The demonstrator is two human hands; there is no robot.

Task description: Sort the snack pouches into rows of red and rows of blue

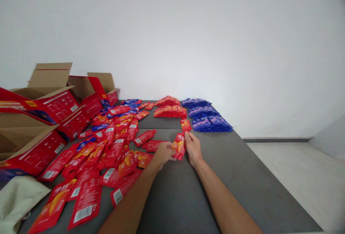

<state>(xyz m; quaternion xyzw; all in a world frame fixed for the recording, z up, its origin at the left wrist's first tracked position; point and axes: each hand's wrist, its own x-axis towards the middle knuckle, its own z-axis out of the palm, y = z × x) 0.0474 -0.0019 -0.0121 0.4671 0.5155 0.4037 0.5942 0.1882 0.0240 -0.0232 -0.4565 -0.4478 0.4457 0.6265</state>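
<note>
Between my two hands, above the middle of the table, is a red pouch [179,147] with orange fruit printed on its front. My left hand [164,154] pinches its lower left edge, while my right hand [193,147] grips its upper right side. Just beyond it lies a single red pouch [185,124] on the table. Farther back, red pouches [170,111] are lined up in overlapping rows, with rows of blue pouches [211,122] to their right. A loose heap of mostly red pouches [115,151] spreads to the left of my left hand, some with barcode sides up.
Opened red cardboard boxes [60,104] stand along the left side of the dark grey table [231,187]. A pale cloth [23,198] lies at the near left corner. A white wall [172,36] rises behind the table, and the floor [291,169] shows at right.
</note>
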